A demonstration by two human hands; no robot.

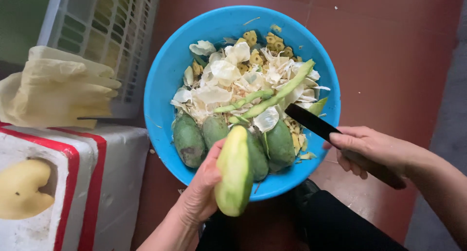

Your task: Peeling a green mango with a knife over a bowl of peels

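Observation:
My left hand point(203, 185) holds a partly peeled green mango point(234, 170) upright over the near rim of a blue plastic basin point(163, 85). My right hand point(367, 151) grips the handle of a dark-bladed knife point(314, 123), its blade pointing up-left over the basin's right side, apart from the mango. Long green peel strips point(279, 93) lie on top of pale scraps and yellow cut pieces in the basin. Three unpeeled green mangoes point(188, 140) rest against the basin's near wall.
A white foam box point(109, 183) with red stripes stands at left, with a peeled yellow mango point(22, 190) in it. Pale rubber gloves point(58, 88) lie on its far edge. A white plastic crate point(104, 27) stands behind. The floor is red-brown tile point(389, 46).

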